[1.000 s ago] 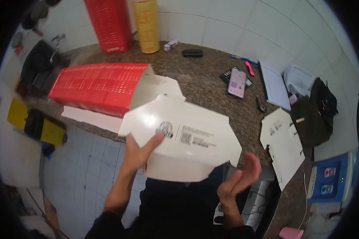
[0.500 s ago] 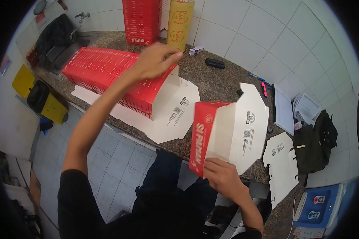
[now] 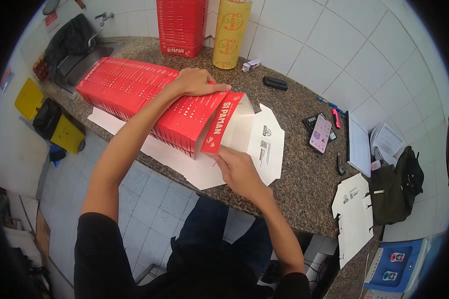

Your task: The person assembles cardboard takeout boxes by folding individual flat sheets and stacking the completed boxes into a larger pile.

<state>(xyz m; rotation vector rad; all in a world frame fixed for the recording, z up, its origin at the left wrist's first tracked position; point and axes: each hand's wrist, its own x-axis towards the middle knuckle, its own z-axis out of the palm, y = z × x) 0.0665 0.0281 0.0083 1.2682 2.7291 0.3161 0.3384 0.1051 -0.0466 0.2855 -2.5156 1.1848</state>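
A long row of nested red cardboard boxes (image 3: 134, 87) lies on its side along the counter. My left hand (image 3: 197, 82) rests over the far top edge near the row's right end, its thumb stretched along the edge and its other fingers bent over out of sight. My right hand (image 3: 242, 172) grips the near lower corner of a folded red-and-white box (image 3: 222, 122), thumb at the red panel. That box stands against the row's open end, slightly apart at the near side. Its white printed flap (image 3: 267, 149) spreads to the right.
Upright red boxes (image 3: 180, 30) and a yellow roll (image 3: 232, 35) stand by the wall. Rightward lie a phone (image 3: 321, 133), a cutter knife (image 3: 340, 163), flat white box blanks (image 3: 353, 214) and a dark bag (image 3: 391, 189). A sink (image 3: 87, 65) is at the far left.
My right hand has carried the folded box leftward and up against the row's end. My left hand has settled on the row's top edge. The phone and cutter knife have come into sight.
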